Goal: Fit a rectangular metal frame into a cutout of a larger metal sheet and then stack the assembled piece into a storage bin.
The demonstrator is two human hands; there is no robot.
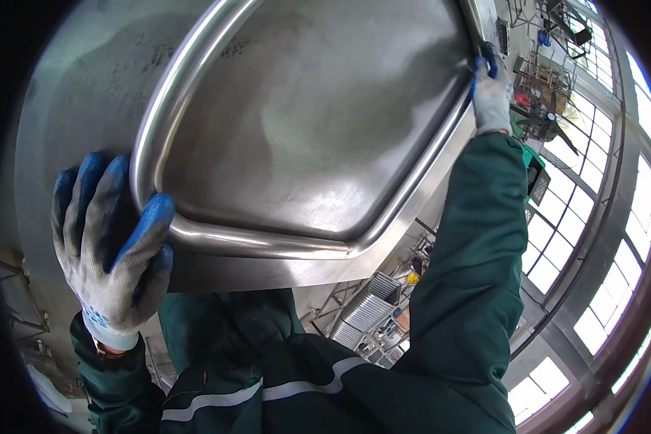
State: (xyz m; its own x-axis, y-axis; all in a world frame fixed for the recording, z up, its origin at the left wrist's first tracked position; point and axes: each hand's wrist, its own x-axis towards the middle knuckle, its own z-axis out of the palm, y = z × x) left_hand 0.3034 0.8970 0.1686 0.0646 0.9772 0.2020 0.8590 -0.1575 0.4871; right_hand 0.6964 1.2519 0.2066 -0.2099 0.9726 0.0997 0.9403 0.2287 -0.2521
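A bent, shiny metal tube frame point(267, 241) with rounded corners lies against a wide grey metal sheet point(325, 130). My left hand point(108, 246), in a grey glove with blue fingertips, rests at the frame's lower left corner. Its fingers are spread over the sheet, and one blue fingertip touches the tube. At the upper right, my right hand point(492, 94) wears a matching glove and is closed around the frame's far right side. Part of its grip is hidden behind the tube.
Below the sheet's edge stands a stack of metal tubes point(369, 311) among other workshop items. A black fan point(550, 123) and a green machine point(534, 173) are off to the right, near tall windows point(557, 231).
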